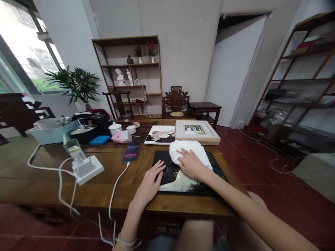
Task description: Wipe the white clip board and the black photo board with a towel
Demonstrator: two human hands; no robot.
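A dark picture panel (164,176) printed with a pale flowing dress lies flat near the table's front edge. My left hand (151,177) rests on its left edge with the fingers stretched out and holds nothing. On the panel's upper part is a thick, fluffy white cloth (200,150). My right hand (192,164) presses on this cloth from above, fingers bent into it. The cloth and my right forearm hide part of the print.
Behind the panel lie a light wooden picture frame (216,139) and a white-edged photo print (169,129). To the left are a phone (131,152) on a white cable, a white power strip (90,170), a blue box (99,140), a dark pot (83,134) and a light-blue basin (52,134).
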